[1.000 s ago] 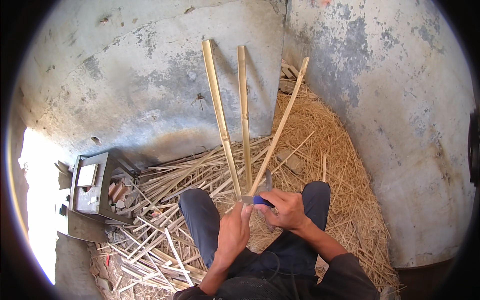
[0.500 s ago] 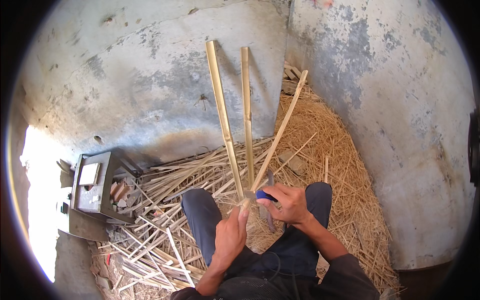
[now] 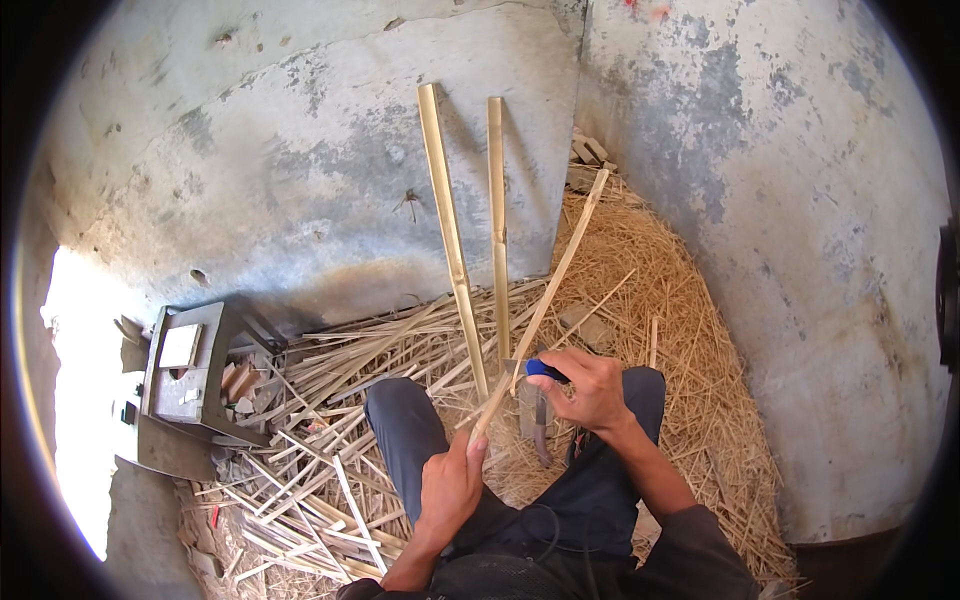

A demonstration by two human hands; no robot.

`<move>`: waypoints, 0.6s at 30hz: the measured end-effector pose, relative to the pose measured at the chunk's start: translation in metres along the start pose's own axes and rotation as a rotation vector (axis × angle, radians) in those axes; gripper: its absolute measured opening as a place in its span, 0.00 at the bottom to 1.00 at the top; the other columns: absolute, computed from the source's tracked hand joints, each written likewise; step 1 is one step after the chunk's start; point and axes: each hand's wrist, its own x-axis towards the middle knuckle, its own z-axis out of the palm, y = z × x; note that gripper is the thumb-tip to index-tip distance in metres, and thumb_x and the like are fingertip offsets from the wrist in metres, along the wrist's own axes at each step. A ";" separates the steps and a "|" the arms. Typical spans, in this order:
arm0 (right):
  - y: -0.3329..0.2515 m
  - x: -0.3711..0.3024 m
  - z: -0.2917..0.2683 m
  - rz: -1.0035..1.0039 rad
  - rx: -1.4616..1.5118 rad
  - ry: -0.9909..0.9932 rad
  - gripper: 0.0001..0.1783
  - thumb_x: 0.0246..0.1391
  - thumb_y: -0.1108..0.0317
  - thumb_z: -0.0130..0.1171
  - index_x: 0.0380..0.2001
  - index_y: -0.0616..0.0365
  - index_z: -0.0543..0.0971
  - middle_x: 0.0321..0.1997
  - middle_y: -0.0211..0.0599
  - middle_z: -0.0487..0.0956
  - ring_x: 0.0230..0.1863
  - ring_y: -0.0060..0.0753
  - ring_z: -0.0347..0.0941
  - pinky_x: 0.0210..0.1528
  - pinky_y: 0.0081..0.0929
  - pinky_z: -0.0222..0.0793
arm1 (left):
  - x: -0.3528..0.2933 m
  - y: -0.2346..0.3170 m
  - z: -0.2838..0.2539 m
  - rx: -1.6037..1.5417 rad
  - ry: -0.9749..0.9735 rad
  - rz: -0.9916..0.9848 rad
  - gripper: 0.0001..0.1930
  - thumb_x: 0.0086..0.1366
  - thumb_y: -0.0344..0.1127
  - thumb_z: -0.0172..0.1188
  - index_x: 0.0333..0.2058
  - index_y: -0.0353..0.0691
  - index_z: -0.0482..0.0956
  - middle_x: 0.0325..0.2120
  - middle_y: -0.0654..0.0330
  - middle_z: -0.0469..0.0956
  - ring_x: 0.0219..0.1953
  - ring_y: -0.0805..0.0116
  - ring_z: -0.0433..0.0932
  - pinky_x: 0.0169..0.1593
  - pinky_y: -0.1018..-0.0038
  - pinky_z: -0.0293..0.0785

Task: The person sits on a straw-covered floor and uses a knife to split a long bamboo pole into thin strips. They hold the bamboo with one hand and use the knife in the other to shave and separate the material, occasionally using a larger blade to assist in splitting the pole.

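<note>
My left hand (image 3: 450, 485) is closed round the near end of a bamboo strip (image 3: 560, 268), with the thumb along it. The strip slants away to the upper right. My right hand (image 3: 585, 388) grips the blue handle of a knife (image 3: 546, 370), whose short blade meets the strip's middle. A thin shaving curls by the blade. Below the knife, between my knees, stands a dark metal blade-like piece (image 3: 541, 435), partly hidden by my right hand. Two more bamboo strips, a left one (image 3: 446, 215) and a right one (image 3: 498, 215), lean on the wall ahead.
Many split bamboo strips (image 3: 340, 365) lie heaped to the left and ahead. Fine shavings (image 3: 700, 400) cover the floor at right. A dark wooden stool-like stand (image 3: 200, 375) with a pale block on top is at far left. Worn plaster walls (image 3: 330, 150) meet at the corner ahead.
The bamboo strip has slid toward me, its far end now lower. My left hand has drawn back slightly, while my right hand and knife have shifted a little forward and right.
</note>
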 end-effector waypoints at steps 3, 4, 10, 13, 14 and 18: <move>0.000 0.004 -0.006 0.033 -0.024 0.017 0.15 0.62 0.53 0.74 0.39 0.53 0.89 0.32 0.36 0.88 0.27 0.39 0.85 0.28 0.33 0.77 | -0.003 -0.006 0.002 0.003 0.005 0.012 0.16 0.84 0.41 0.51 0.37 0.36 0.73 0.20 0.37 0.73 0.27 0.29 0.76 0.30 0.42 0.66; 0.006 0.007 -0.008 0.056 -0.017 0.063 0.15 0.62 0.53 0.73 0.39 0.53 0.89 0.33 0.37 0.88 0.27 0.39 0.85 0.28 0.33 0.78 | -0.005 -0.008 0.002 0.016 -0.011 0.014 0.15 0.83 0.42 0.51 0.38 0.36 0.72 0.19 0.38 0.74 0.26 0.29 0.77 0.30 0.41 0.67; 0.063 0.031 -0.029 0.218 -0.068 0.213 0.20 0.66 0.50 0.70 0.42 0.57 0.90 0.36 0.42 0.89 0.30 0.43 0.86 0.32 0.34 0.78 | -0.033 -0.017 -0.001 0.057 -0.082 -0.013 0.16 0.83 0.41 0.52 0.36 0.36 0.72 0.19 0.37 0.73 0.26 0.27 0.76 0.30 0.42 0.66; 0.088 0.036 -0.044 0.237 -0.141 0.206 0.22 0.67 0.48 0.68 0.43 0.59 0.89 0.35 0.44 0.89 0.31 0.44 0.86 0.32 0.35 0.78 | -0.044 -0.025 -0.003 0.096 -0.128 -0.010 0.15 0.83 0.42 0.53 0.37 0.37 0.72 0.18 0.39 0.74 0.25 0.29 0.77 0.30 0.42 0.68; 0.092 0.038 -0.046 0.210 -0.161 0.181 0.23 0.68 0.47 0.68 0.43 0.60 0.89 0.35 0.44 0.89 0.31 0.44 0.86 0.32 0.35 0.78 | -0.044 -0.030 -0.002 0.112 -0.130 -0.011 0.16 0.82 0.44 0.54 0.38 0.38 0.72 0.18 0.40 0.75 0.25 0.30 0.78 0.30 0.41 0.69; 0.097 0.044 -0.045 0.242 -0.143 0.170 0.24 0.68 0.45 0.67 0.43 0.59 0.89 0.36 0.44 0.89 0.32 0.45 0.87 0.35 0.36 0.79 | -0.042 -0.029 -0.002 0.111 -0.110 0.004 0.16 0.82 0.45 0.54 0.38 0.38 0.73 0.17 0.41 0.77 0.24 0.31 0.79 0.30 0.41 0.71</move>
